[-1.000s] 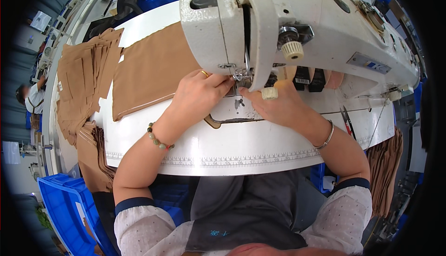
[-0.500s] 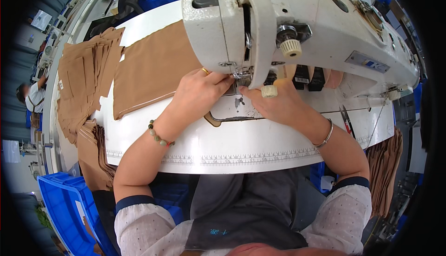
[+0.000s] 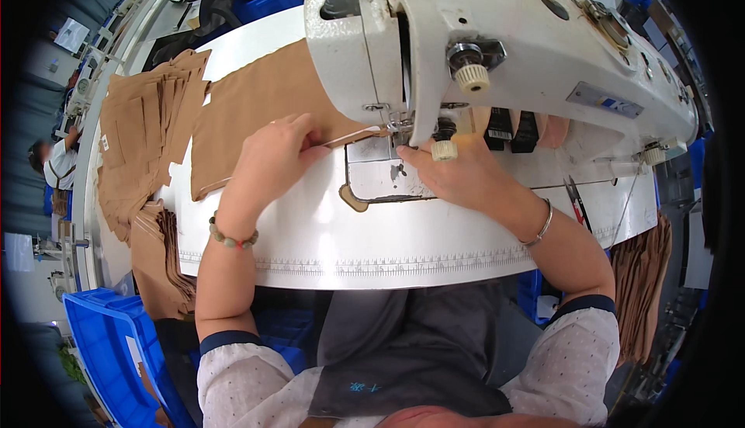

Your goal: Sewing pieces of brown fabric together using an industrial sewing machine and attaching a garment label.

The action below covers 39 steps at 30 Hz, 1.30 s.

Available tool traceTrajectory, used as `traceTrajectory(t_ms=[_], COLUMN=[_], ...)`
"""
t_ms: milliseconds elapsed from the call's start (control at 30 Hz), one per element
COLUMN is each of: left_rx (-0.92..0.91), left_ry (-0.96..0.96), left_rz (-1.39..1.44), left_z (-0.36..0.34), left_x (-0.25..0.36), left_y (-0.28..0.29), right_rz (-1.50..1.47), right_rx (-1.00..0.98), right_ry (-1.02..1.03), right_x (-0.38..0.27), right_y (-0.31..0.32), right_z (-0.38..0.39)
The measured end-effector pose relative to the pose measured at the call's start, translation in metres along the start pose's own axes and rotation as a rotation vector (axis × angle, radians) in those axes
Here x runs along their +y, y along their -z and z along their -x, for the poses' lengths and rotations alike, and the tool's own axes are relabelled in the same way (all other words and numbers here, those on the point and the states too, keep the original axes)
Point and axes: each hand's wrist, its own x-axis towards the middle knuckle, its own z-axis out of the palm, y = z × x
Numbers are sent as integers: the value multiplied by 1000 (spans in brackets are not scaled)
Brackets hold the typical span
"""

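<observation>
A white sewing machine (image 3: 535, 48) stands over a brown fabric panel (image 3: 256, 102), whose folded front edge shows a pale line and runs to the presser foot (image 3: 399, 127). My left hand (image 3: 272, 160) pinches that edge between thumb and fingers, a little left of the foot. On the foot's other side rests my right hand (image 3: 458, 170), one digit stretched out on the needle plate (image 3: 380, 180) beside the foot. Its other fingers are partly hidden behind the machine's front knob (image 3: 444, 150); I see nothing held in it.
Stacked brown fabric pieces (image 3: 143, 125) lie at the left, some hanging over the edge. Scissors (image 3: 576, 203) lie right of my right wrist. A printed ruler (image 3: 388, 265) follows the table's front. A blue crate (image 3: 116, 343) stands lower left; more brown cloth (image 3: 644, 288) hangs at right.
My left hand has moved left, from close beside the presser foot to farther back along the panel's edge, uncovering the folded strip. My right hand has hardly moved.
</observation>
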Motion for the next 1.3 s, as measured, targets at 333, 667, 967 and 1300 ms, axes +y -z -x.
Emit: traceTrajectory(t_ms=[333,667,967,1300], left_rx=[172,888,169,30], left_ry=[101,-41,29,194], left_rz=[181,-197,-137,253], left_z=[78,193,178,121], left_x=[14,60,-22,23], left_y=[38,138,58,-13], right_rz=[-238,-459,-215,-25], right_rx=[-156,138,-37,-269], right_ry=[-163,-336,-113,-108], right_x=[-56,-135,-160,-196], right_y=[29,55,72,45], right_z=[-1,-17,67,105])
